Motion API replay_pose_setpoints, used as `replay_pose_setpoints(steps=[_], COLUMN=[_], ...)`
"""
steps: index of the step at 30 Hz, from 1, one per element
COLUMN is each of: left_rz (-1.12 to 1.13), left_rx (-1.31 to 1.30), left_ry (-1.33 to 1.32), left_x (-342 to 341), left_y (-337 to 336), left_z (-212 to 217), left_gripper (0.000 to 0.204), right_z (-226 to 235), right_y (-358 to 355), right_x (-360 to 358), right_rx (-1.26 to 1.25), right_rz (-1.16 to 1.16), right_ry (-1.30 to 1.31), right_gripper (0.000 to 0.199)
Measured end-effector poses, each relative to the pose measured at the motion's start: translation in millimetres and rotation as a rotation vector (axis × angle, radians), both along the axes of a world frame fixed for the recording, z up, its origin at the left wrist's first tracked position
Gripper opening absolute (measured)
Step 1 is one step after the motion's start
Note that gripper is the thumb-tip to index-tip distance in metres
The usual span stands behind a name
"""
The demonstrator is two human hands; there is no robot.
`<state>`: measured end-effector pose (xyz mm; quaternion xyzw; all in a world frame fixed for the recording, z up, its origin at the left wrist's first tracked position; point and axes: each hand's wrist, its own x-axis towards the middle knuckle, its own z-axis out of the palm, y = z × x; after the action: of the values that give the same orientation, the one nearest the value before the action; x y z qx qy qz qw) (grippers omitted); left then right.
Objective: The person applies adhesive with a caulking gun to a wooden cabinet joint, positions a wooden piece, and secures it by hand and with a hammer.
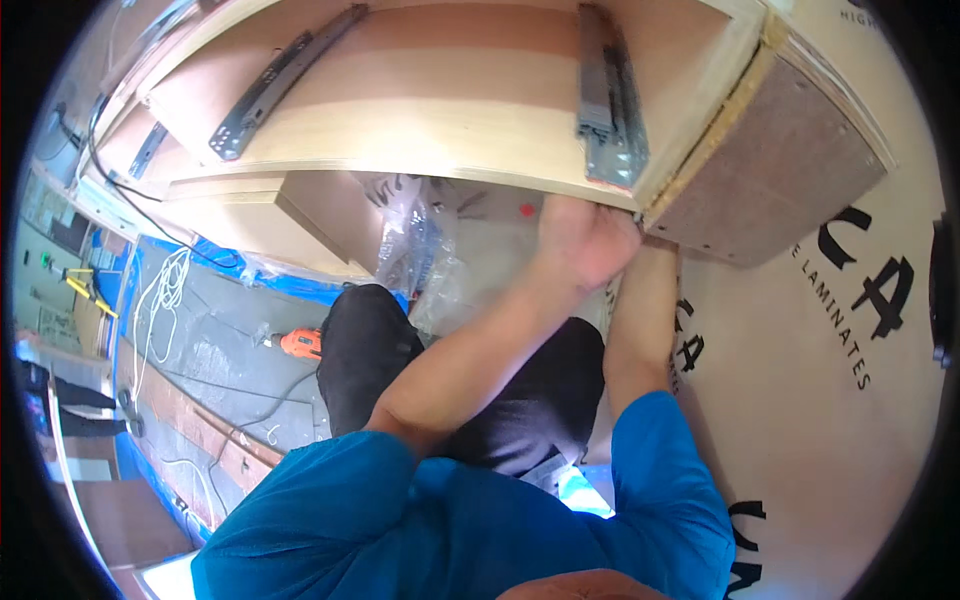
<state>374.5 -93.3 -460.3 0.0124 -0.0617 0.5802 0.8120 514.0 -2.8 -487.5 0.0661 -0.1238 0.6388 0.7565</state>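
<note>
- The left hand (pixel 583 240) is raised in front of the person, its forearm running up from the blue sleeve (pixel 330 500) at lower left to the underside edge of the wooden cabinet (pixel 450 110).
- The back of that hand faces the camera; its fingers curl up and press against the lower edge of the cabinet panel, just below the right drawer slide (pixel 608 100). Whether they clasp anything small there cannot be told.
- The right forearm (pixel 640 320) rises almost straight up beside the left one. The right hand is hidden behind the left hand and the cabinet corner, so the state of its fingers cannot be told.
- The cabinet is an open plywood box seen from its open side, with a pale inner panel and a rough brown end face (pixel 780 160) at the right.
- Inside it, two grey metal slides are fixed to the panel: the right one near the hands, and the left drawer slide (pixel 270 85) well apart, lying slanted.
- Crumpled clear plastic wrapping (pixel 415 250) lies below the cabinet, near the person's dark trousers (pixel 370 350).
- An orange power drill (pixel 300 343) lies on the floor (pixel 220 340) to the left, beside a white cable (pixel 165 285).
- A pale laminate sheet (pixel 830 420) with dark lettering fills the right side.
</note>
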Motion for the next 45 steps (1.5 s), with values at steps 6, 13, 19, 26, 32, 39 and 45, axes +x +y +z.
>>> replay_pose_setpoints(steps=[6, 13, 19, 26, 32, 39, 45], left_rz=[-0.025, 0.011, 0.014, 0.031, 0.004, 0.020, 0.039], left_rx=[0.000, 0.001, 0.031, 0.104, 0.089, 0.141, 0.114], left_ry=[0.103, 0.105, 0.096, 0.086, 0.100, 0.154, 0.147], left_x=[5, 6, 5, 9, 7, 11, 13], left_y=[-12, -18, -14, -11, -16, -14, -15], left_z=[29, 37, 34, 30, 36, 37, 42], left_gripper=[0.023, 0.025, 0.042, 0.039, 0.050, 0.053, 0.050], right_z=[6, 7, 2, 5, 19, 24, 27], right_y=[-3, -9, -23, -119, -132, -135, -141], right_x=[6, 9, 0, -20, -14, -5, -6], right_rx=[0.005, -0.003, -0.054, 0.324, 0.015, 0.033, -0.014], right_rz=[-0.042, -0.080, -0.139, -0.317, -0.530, -0.453, -0.428], right_ry=[-0.010, -0.044, -0.101, -0.347, -0.611, -0.631, -0.611], right_gripper=[0.069, 0.069, 0.070, 0.079, 0.090, 0.091, 0.091])
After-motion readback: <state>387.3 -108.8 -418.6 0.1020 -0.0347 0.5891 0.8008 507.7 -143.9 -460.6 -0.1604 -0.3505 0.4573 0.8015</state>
